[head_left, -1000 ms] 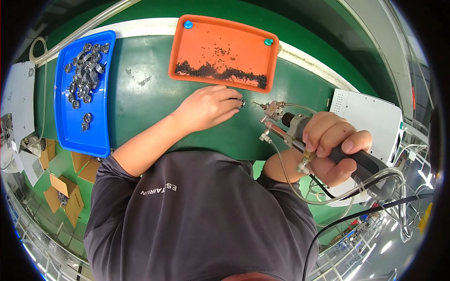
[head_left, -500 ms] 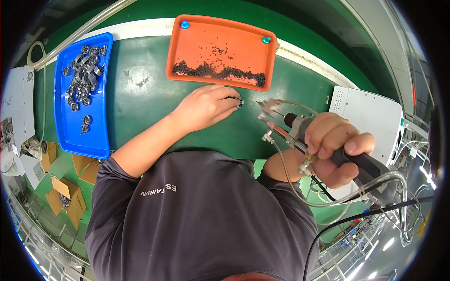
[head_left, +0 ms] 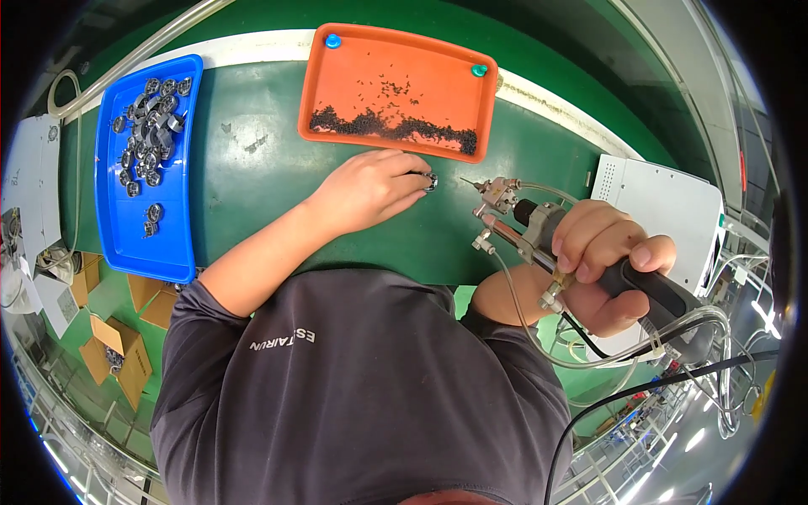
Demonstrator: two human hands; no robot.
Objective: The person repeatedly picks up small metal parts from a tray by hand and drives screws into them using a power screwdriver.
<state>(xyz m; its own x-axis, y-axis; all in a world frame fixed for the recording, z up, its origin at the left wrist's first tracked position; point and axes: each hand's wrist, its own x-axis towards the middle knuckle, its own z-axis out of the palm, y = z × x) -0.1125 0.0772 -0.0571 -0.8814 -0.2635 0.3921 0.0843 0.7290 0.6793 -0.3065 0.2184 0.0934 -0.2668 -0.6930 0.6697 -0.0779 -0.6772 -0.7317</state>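
Note:
On the green tabletop my left hand [head_left: 374, 190] pinches a small dark, ring-like part [head_left: 430, 181], mostly covered by the fingers. My right hand [head_left: 610, 265] is wrapped round a grey-and-black powered screwdriver [head_left: 539, 227] fitted with a metal block and thin tubes. Its thin tip points left at the part, a short gap away from it. Just beyond my left hand stands an orange tray [head_left: 370, 63] with many tiny black screws [head_left: 362, 126], heaped along its near edge. A blue tray [head_left: 172, 244] on the left holds a pile of similar round black-and-silver parts [head_left: 151, 135].
A white perforated box [head_left: 656, 202] stands at the right end of the table [head_left: 252, 185]. Clear hoses and a black cable [head_left: 623, 391] trail from the screwdriver to the lower right. Open cardboard boxes [head_left: 126, 362] sit below the table at the left.
The metal block at the screwdriver's front, blurred before, is now sharp, and its tip shows plainly. My right hand has shifted very slightly; my left hand stays on the part.

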